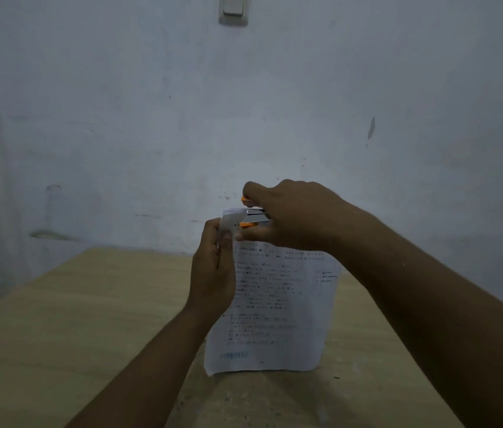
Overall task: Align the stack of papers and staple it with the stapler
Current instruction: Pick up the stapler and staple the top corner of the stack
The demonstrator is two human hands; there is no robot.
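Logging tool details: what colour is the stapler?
Orange with silver metal, the stapler shows in the head view.

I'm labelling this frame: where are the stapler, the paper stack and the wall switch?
Orange and silver stapler [254, 217], head view, on its metal middle.
White printed paper stack [278, 304], head view, on the front sheet.
White wall switch [233, 7], head view, on its rocker.

Dim rm; scuffed wall [367, 88] w/ switch [233, 9]; wood table [74, 319].
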